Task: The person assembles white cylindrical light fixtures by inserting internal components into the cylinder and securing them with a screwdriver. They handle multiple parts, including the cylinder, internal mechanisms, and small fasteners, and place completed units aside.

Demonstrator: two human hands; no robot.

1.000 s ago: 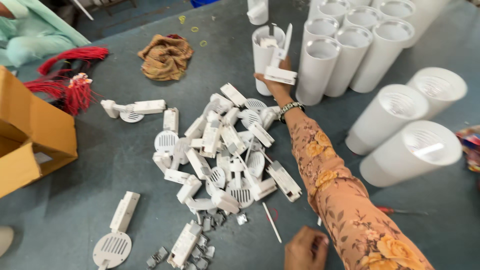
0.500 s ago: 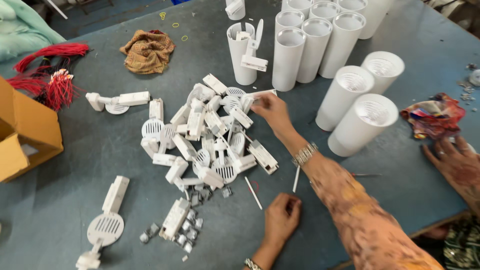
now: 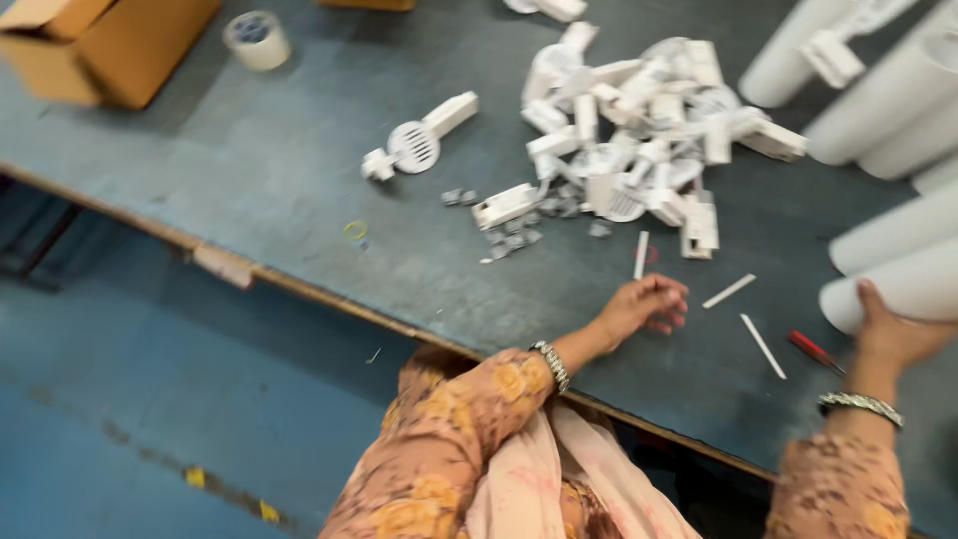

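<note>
Two hands | left (image 3: 644,304) curled, empty, on table (image 3: 279,190) | right (image 3: 898,334) gripping white tube (image 3: 903,284) | cardboard box (image 3: 105,40) far-left

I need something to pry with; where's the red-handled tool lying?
In the head view, the red-handled tool lies on the grey table at lower right, just left of the right hand gripping a white tube, beside a white stick.

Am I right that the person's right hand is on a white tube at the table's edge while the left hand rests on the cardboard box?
Not quite: the head view shows the left hand on the bare table, far from the cardboard box. The right hand is indeed on the white tube.
</note>
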